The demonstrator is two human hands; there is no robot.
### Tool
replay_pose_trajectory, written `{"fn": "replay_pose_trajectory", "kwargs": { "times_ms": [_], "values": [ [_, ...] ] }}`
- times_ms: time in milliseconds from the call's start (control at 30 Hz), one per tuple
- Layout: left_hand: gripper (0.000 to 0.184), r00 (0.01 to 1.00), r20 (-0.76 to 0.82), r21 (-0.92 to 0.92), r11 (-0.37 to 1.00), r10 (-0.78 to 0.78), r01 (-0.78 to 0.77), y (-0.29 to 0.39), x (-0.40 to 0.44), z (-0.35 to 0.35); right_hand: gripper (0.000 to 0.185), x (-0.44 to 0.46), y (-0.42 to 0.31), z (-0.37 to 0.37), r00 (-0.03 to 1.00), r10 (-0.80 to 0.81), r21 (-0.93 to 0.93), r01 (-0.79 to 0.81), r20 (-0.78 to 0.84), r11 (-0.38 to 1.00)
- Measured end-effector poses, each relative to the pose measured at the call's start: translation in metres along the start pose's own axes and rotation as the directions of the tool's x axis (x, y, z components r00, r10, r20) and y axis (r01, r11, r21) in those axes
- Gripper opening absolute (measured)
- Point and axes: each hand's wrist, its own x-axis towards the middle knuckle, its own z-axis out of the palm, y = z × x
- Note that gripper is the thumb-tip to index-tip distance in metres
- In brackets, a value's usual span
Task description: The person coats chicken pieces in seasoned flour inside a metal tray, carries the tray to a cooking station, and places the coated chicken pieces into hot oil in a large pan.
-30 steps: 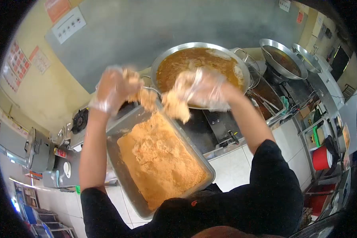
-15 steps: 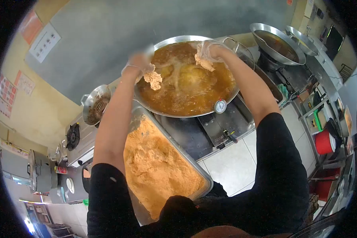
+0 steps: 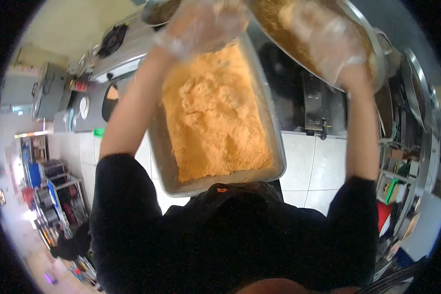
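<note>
Coating tray [image 3: 275,147]: deep rectangular vessel, rounded corners, dull grey walls, metal by appearance. Set in front of the torso, near end beside the shirt [image 3: 230,235]. High walls probably serve to contain loose material.
Wok [image 3: 370,29]: wide, round, bright metal rim; to the far right of the tray, partly outside the view. Placement presumably puts both vessels within arm's reach.
Powder [image 3: 215,132]: orange, dry-looking, inside the tray; surface uneven, mounded and hollowed.
Liquid [image 3: 267,18]: brown, inside the wok.
Left hand [image 3: 203,27]: above the tray's far end; blurred. Finger state and any grip: cannot tell.
Right hand [image 3: 330,41]: above the wok; blurred. Finger state and any grip: cannot tell.
Gloves [image 3: 345,61]: thin, clear, wrinkled film on both hands; likely a barrier between skin and powder.
Lumps [image 3: 197,92]: irregular, crumbly, in the powder's far half.
</note>
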Motion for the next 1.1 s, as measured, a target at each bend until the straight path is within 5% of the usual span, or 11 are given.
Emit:
{"fn": "replay_pose_trajectory", "kwargs": {
  "times_ms": [67, 100, 167, 367, 467, 567, 667, 767, 867, 933, 1100],
  "values": [
    [0.029, 0.998, -0.063, 0.074, 0.997, 0.021, -0.017, -0.031, -0.069, 0.033, 0.041, -0.007, -0.064, 0.013, 0.989, 0.069, 0.553, -0.133, 0.134, 0.822],
    [0.033, 0.999, 0.037, 0.12, 0.992, 0.032, -0.036, -0.06, -0.105, 0.058, 0.048, -0.006, -0.101, 0.007, 0.844, 0.106, 0.608, -0.46, 0.526, 0.648],
    [0.045, 0.894, 0.308, 0.063, 0.945, -0.324, 0.32, -0.097, -0.186, 0.106, 0.058, -0.014, -0.151, 0.058, 0.729, -0.045, 0.505, -0.427, 0.683, 0.75],
    [0.061, 0.652, 0.126, 0.383, 0.643, -0.747, 0.663, -0.141, -0.287, 0.223, 0.093, -0.03, -0.256, 0.209, 0.717, -0.045, 0.342, -0.275, 0.695, 0.899],
    [0.062, 0.872, -0.239, 0.595, 0.646, -0.427, 0.479, -0.165, -0.295, 0.263, 0.102, -0.047, -0.28, 0.209, 0.78, 0.01, 0.255, -0.216, 0.625, 0.942],
    [0.067, 0.75, 0.263, 0.322, 0.788, -0.606, 0.524, -0.134, -0.291, 0.247, 0.093, -0.067, -0.285, 0.217, 0.661, -0.273, 0.329, 0.041, 0.699, 0.943],
    [0.032, 0.8, 0.078, 0.059, 0.803, -0.595, 0.592, -0.131, -0.315, 0.306, 0.068, -0.099, -0.301, 0.26, 0.68, -0.352, 0.361, 0.136, 0.643, 0.923],
    [0.055, 0.743, 0.599, 0.532, 0.842, -0.299, -0.09, -0.105, -0.331, 0.296, 0.032, -0.108, -0.302, 0.278, 0.668, -0.451, 0.603, 0.004, 0.592, 0.798],
    [0.055, 0.749, 0.585, 0.105, 0.944, -0.312, 0.312, -0.177, -0.377, 0.343, 0.035, -0.095, -0.282, 0.242, 0.512, -0.416, 0.514, -0.058, 0.751, 0.856],
    [0.054, 0.732, 0.602, 0.202, 0.948, -0.32, 0.247, -0.123, -0.339, 0.263, 0.052, -0.076, -0.265, 0.203, 0.27, -0.536, 0.518, 0.139, 0.8, 0.844],
    [0.054, 0.672, 0.56, 0.297, 0.874, -0.485, 0.383, -0.071, -0.334, 0.284, 0.043, -0.112, -0.286, 0.233, 0.688, -0.392, 0.524, 0.021, 0.61, 0.852]
  ]
}}
